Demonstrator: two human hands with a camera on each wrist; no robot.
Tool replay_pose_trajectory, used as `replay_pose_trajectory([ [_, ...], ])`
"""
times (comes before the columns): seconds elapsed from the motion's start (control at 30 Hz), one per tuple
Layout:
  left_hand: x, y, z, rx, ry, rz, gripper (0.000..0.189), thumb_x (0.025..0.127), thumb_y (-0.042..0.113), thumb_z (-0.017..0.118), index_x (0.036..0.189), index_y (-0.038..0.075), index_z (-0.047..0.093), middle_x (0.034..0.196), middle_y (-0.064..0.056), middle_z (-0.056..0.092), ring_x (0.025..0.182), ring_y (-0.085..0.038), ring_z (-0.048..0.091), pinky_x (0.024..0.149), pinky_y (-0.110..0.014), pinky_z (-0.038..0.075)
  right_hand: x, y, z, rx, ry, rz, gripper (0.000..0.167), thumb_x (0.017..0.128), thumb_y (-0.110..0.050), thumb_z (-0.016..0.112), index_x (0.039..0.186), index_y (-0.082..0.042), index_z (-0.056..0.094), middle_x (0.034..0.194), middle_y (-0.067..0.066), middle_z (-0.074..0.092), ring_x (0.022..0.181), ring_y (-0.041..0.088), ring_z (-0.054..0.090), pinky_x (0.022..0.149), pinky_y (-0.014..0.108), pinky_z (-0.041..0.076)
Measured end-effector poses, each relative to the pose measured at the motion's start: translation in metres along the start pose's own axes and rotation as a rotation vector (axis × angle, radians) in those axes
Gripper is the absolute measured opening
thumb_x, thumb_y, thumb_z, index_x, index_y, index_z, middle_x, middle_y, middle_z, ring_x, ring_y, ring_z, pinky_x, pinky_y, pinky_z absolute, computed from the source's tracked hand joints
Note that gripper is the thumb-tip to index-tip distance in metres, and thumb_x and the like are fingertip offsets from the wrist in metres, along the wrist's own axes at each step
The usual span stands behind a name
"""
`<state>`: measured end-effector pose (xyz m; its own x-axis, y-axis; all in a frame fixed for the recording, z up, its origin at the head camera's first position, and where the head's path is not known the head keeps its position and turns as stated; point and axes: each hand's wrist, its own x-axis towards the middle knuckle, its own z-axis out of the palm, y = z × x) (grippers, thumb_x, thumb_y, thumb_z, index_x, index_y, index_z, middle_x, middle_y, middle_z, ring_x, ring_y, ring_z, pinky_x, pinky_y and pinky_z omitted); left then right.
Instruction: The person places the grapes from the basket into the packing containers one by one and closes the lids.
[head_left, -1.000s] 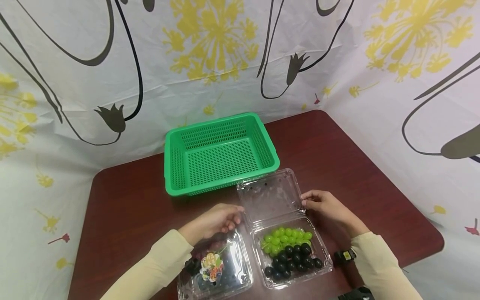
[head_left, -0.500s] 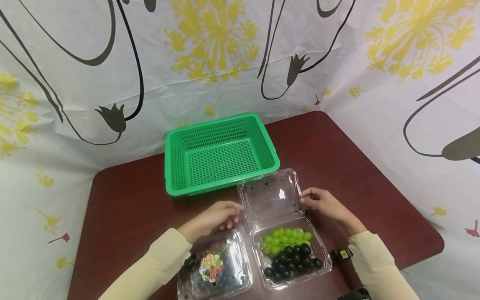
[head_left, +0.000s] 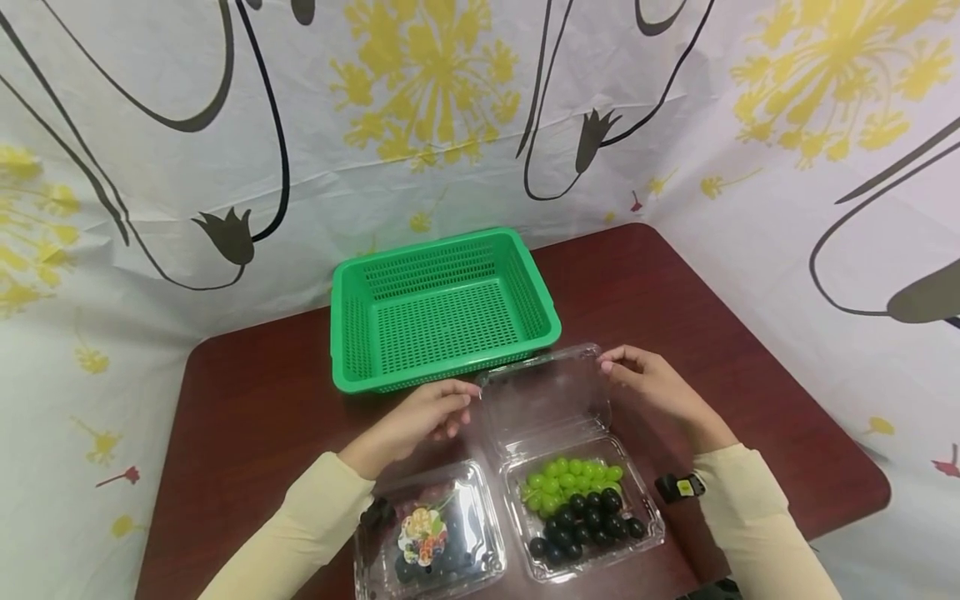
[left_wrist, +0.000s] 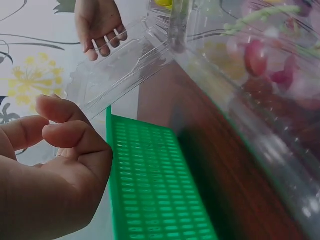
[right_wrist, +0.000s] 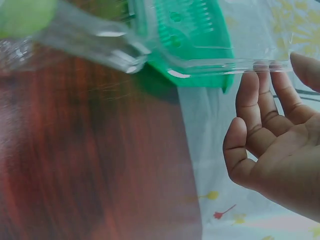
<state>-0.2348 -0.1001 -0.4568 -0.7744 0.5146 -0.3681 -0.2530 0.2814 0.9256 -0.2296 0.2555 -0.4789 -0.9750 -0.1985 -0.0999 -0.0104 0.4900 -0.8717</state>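
Observation:
A clear plastic clamshell box lies on the table with green grapes and black grapes in its base. Its lid is partly raised, leaning back toward the basket. My left hand pinches the lid's far left corner between thumb and forefinger. At the opposite corner, my right hand pinches the edge, thumb on one side and fingers on the other in the right wrist view. Left of this box sits a closed clamshell box with a fruit sticker and dark and reddish grapes inside.
A green perforated basket with nothing in it stands just behind the lid. The dark red table meets a flower-patterned white sheet at the back and sides. Black wrist gear shows at the right sleeve.
The lid lay back nearly flat and has tilted up on its hinge. Both hands have moved up a little with its corners. The boxes and basket have stayed in place.

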Motion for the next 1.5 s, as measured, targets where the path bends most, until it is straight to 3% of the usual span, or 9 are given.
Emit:
replay_pose_trajectory([
  [0.17,-0.005,0.003,0.0,0.074,0.028,0.011,0.03,0.096,0.014,0.055,0.123,0.0,0.057,0.082,-0.004,0.06,0.063,-0.009,0.049,0.059,-0.02,0.045,0.0,-0.011,0.0,0.029,0.004,-0.057,0.029,0.098,-0.025,0.057,0.115,-0.001,0.058,0.103,0.015,0.065,0.087,0.003,0.061,0.073,0.024,0.051],
  [0.33,-0.005,0.005,0.003,0.172,0.069,0.076,0.027,0.092,0.02,0.063,0.112,0.003,0.062,0.082,0.0,0.061,0.066,-0.012,0.051,0.062,-0.023,0.046,0.0,-0.018,0.0,0.011,0.036,-0.103,0.024,0.095,-0.023,0.062,0.108,-0.002,0.061,0.1,0.004,0.064,0.087,0.007,0.061,0.073,0.027,0.052],
  [0.57,-0.005,0.009,0.011,0.3,0.138,0.188,0.013,0.088,0.018,0.068,0.097,0.009,0.065,0.091,-0.013,0.067,0.079,-0.02,0.061,0.068,-0.025,0.051,0.003,-0.022,0.002,0.023,0.017,-0.156,0.019,0.095,-0.018,0.062,0.107,-0.003,0.063,0.097,0.001,0.064,0.084,0.004,0.06,0.072,0.023,0.051],
  [0.77,-0.005,0.014,0.012,0.423,0.22,0.268,0.008,0.088,0.018,0.069,0.092,0.012,0.066,0.08,0.0,0.063,0.07,-0.011,0.055,0.065,-0.022,0.049,0.008,-0.028,0.001,0.006,0.041,-0.202,0.015,0.094,-0.012,0.063,0.103,0.0,0.064,0.092,-0.003,0.063,0.08,0.005,0.058,0.068,0.023,0.049],
  [0.93,-0.005,0.021,0.012,0.527,0.296,0.306,0.008,0.088,0.022,0.07,0.09,0.015,0.067,0.077,0.004,0.061,0.069,-0.009,0.055,0.064,-0.022,0.048,0.014,-0.032,0.0,-0.01,0.084,-0.231,0.01,0.093,-0.01,0.064,0.1,-0.003,0.066,0.091,-0.001,0.064,0.076,0.005,0.056,0.065,0.022,0.048],
  [1.07,-0.005,0.023,0.011,0.558,0.323,0.328,0.008,0.088,0.024,0.07,0.091,0.018,0.068,0.074,0.006,0.061,0.068,-0.008,0.055,0.063,-0.022,0.047,0.015,-0.033,-0.001,-0.029,0.112,-0.236,0.01,0.092,-0.012,0.065,0.099,-0.006,0.067,0.093,0.001,0.066,0.077,0.005,0.057,0.066,0.021,0.047],
  [1.27,-0.01,0.022,0.014,0.529,0.288,0.36,0.008,0.086,0.024,0.072,0.093,0.019,0.069,0.073,0.007,0.062,0.067,-0.009,0.055,0.064,-0.022,0.048,0.007,-0.033,-0.008,-0.075,0.115,-0.237,0.01,0.092,-0.015,0.067,0.1,-0.009,0.068,0.092,-0.001,0.066,0.08,0.004,0.058,0.069,0.019,0.048],
  [1.5,-0.026,0.018,0.032,0.548,0.146,0.351,0.006,0.088,0.023,0.069,0.093,0.019,0.069,0.074,0.006,0.063,0.062,-0.004,0.053,0.059,-0.02,0.048,-0.028,-0.025,-0.022,-0.167,0.0,-0.3,0.009,0.09,-0.008,0.066,0.097,-0.013,0.07,0.097,-0.006,0.065,0.089,-0.002,0.059,0.076,0.015,0.049],
])
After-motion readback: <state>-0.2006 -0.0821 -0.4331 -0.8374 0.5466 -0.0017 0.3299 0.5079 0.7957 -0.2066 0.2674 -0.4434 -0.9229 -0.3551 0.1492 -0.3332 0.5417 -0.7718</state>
